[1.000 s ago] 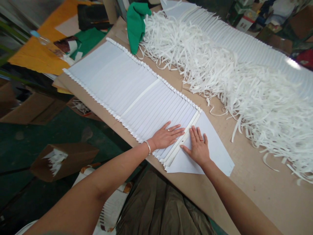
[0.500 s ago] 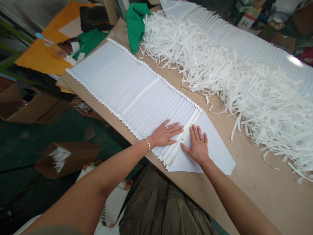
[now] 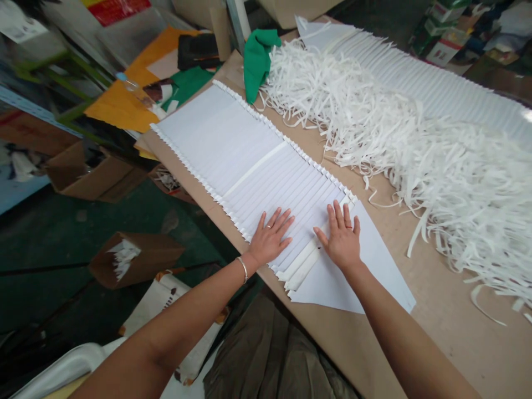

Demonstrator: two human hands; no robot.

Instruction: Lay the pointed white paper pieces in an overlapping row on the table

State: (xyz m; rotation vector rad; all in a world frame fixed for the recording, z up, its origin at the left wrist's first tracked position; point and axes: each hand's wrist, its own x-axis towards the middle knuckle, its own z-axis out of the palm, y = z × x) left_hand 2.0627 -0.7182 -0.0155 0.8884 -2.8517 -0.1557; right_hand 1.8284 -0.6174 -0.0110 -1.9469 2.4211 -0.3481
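A long row of overlapping white sheets (image 3: pixel 208 127) with jagged folded edges lies across the table. My left hand (image 3: pixel 268 239) rests on it near the close edge, fingers spread and holding nothing; a bracelet circles the wrist. My right hand (image 3: pixel 343 235) is also open, over the row's right end, where cream-white strips (image 3: pixel 300 270) meet a larger plain white sheet (image 3: pixel 332 291). Whether the right palm touches the surface I cannot tell. One lone white strip (image 3: pixel 253 170) crosses the row further left.
A long heap of loose white strips (image 3: pixel 374 122) lies behind, beside another overlapping row (image 3: pixel 436 72). Green cloth (image 3: pixel 260 61) sits at the far end of the brown table (image 3: pixel 457 343). Cardboard boxes (image 3: pixel 135 260) stand on the floor at left.
My left hand has slid left, away from the cream strips, its fingers wider apart. My right hand has moved toward the strips' far part and now partly covers them. The camera view has shifted.
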